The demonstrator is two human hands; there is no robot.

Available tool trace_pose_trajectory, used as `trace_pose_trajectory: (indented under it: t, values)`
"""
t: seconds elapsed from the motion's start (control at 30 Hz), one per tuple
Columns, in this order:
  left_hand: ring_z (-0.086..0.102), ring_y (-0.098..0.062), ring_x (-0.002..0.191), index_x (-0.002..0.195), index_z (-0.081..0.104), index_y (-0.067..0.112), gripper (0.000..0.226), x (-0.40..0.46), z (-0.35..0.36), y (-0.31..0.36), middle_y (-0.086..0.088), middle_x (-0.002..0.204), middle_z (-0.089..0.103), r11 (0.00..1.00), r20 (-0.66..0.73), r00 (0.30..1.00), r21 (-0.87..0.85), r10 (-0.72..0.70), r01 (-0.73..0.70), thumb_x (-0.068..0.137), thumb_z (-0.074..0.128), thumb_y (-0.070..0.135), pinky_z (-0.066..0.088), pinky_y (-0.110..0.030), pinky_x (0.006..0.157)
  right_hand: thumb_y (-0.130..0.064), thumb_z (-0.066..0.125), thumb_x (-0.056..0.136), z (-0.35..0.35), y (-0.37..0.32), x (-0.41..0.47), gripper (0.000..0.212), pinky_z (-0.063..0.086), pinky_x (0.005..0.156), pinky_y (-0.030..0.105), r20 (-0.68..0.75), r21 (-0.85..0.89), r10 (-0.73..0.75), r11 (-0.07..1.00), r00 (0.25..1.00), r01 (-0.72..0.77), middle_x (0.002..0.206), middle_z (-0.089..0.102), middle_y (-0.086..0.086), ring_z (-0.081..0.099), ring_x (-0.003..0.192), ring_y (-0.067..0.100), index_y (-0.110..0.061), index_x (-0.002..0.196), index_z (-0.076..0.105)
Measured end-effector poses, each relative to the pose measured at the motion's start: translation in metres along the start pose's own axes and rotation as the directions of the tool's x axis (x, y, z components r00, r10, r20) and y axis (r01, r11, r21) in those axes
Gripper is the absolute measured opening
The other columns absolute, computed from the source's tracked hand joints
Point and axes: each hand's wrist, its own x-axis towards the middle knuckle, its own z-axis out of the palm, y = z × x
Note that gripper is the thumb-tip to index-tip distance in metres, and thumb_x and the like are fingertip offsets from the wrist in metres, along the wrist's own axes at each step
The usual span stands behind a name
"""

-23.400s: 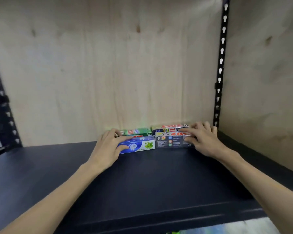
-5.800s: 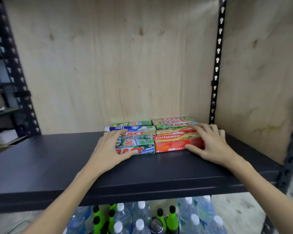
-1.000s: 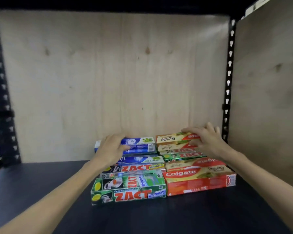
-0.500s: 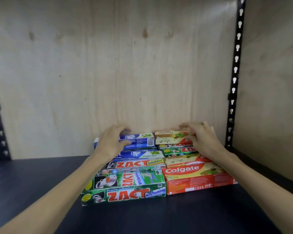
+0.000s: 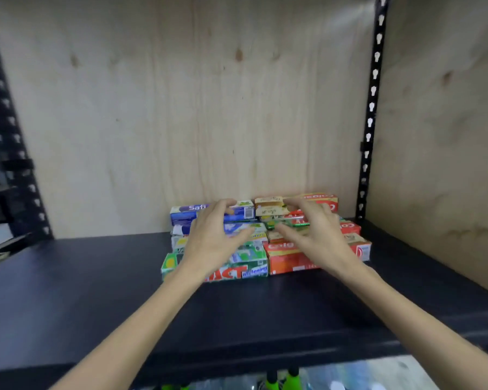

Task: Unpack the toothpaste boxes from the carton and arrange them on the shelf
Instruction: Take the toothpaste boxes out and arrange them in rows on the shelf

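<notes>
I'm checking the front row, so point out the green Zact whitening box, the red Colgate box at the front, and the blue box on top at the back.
green Zact whitening box (image 5: 238, 272), head view, front face lettering.
red Colgate box (image 5: 289, 263), head view, front face.
blue box (image 5: 184, 213), head view, left end.

I see a shelf (image 5: 68, 291) with a smooth, matt dark finish, backed by a pale plywood panel (image 5: 181, 108) with visible grain and knots. The toothpaste boxes (image 5: 293, 260) look like glossy printed cardboard. The black upright (image 5: 373, 88) looks like painted metal.
</notes>
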Motion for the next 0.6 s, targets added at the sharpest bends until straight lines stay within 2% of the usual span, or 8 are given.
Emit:
trace_pose_trajectory:
  t: [0.1, 0.2, 0.3, 0.37, 0.47, 0.53, 0.6]
  values:
    - [0.047, -0.009, 0.123, 0.131, 0.052, 0.033, 0.055, -0.044, -0.015, 0.014, 0.014, 0.127, 0.058, 1.0, -0.017, 1.0, -0.004, 0.019, -0.019, 0.083, 0.068, 0.055, 0.038, -0.036, 0.107, -0.053, 0.069, 0.088, -0.012, -0.024, -0.039, 0.051, 0.038, 0.102, 0.041, -0.021, 0.04, -0.001, 0.999, 1.0, 0.002, 0.129, 0.061, -0.017, 0.048, 0.117, 0.015, -0.035, 0.134, 0.056]
    - [0.048, -0.011, 0.123, 0.128, 0.054, 0.033, 0.053, -0.101, -0.03, 0.03, 0.014, 0.125, 0.058, 0.999, -0.016, 0.999, 0.014, 0.036, -0.036, 0.083, 0.062, 0.058, 0.04, -0.042, 0.107, -0.052, 0.067, 0.088, -0.025, -0.057, -0.092, 0.05, 0.037, 0.106, 0.045, 0.006, 0.116, 0.009, 0.993, 1.0, -0.01, 0.129, 0.059, -0.02, 0.048, 0.119, 0.012, -0.037, 0.134, 0.054]
    - [0.042, -0.007, 0.128, 0.131, 0.053, 0.032, 0.05, -0.163, -0.04, 0.042, 0.016, 0.129, 0.054, 0.999, -0.035, 0.999, 0.035, 0.03, -0.029, 0.087, 0.063, 0.052, 0.033, -0.037, 0.111, -0.047, 0.07, 0.089, -0.03, -0.089, -0.147, 0.05, 0.041, 0.101, 0.043, 0.001, 0.187, 0.024, 0.982, 1.0, -0.024, 0.125, 0.059, -0.018, 0.049, 0.107, 0.009, -0.035, 0.135, 0.055]
    - [0.039, -0.005, 0.129, 0.133, 0.052, 0.031, 0.047, -0.203, -0.042, 0.045, 0.017, 0.13, 0.051, 0.998, -0.095, 0.994, 0.048, 0.05, -0.046, 0.09, 0.066, 0.044, 0.029, -0.032, 0.112, -0.039, 0.072, 0.09, -0.028, -0.105, -0.18, 0.048, 0.043, 0.097, 0.036, -0.019, 0.215, 0.019, 0.976, 1.0, -0.015, 0.119, 0.06, -0.015, 0.047, 0.1, 0.007, -0.031, 0.135, 0.056]
    - [0.039, -0.007, 0.133, 0.134, 0.053, 0.024, 0.045, -0.264, -0.038, 0.035, 0.012, 0.133, 0.05, 0.997, -0.207, 0.976, 0.023, 0.072, -0.068, 0.091, 0.068, 0.031, 0.028, -0.028, 0.113, -0.027, 0.072, 0.091, -0.016, -0.119, -0.238, 0.046, 0.04, 0.097, 0.025, -0.063, 0.262, 0.035, 0.965, 0.997, -0.018, 0.117, 0.057, -0.01, 0.047, 0.104, 0.008, -0.026, 0.134, 0.057]
    - [0.041, -0.009, 0.131, 0.133, 0.054, 0.022, 0.043, -0.311, -0.027, 0.018, 0.01, 0.133, 0.05, 0.999, -0.208, 0.977, 0.02, 0.041, -0.038, 0.092, 0.067, 0.028, 0.027, -0.024, 0.112, -0.024, 0.072, 0.091, 0.003, -0.12, -0.287, 0.047, 0.039, 0.097, 0.023, -0.053, 0.29, 0.083, 0.955, 0.995, -0.065, 0.118, 0.056, -0.01, 0.048, 0.109, 0.009, -0.025, 0.135, 0.055]
    - [0.044, -0.011, 0.127, 0.131, 0.054, 0.022, 0.043, -0.361, -0.01, -0.007, 0.009, 0.13, 0.051, 0.998, -0.157, 0.986, 0.032, -0.052, 0.057, 0.091, 0.069, 0.028, 0.026, -0.02, 0.11, -0.024, 0.073, 0.091, 0.03, -0.113, -0.343, 0.051, 0.04, 0.099, 0.027, 0.001, 0.289, 0.175, 0.943, 0.985, -0.168, 0.118, 0.054, -0.01, 0.047, 0.111, 0.008, -0.025, 0.137, 0.052]
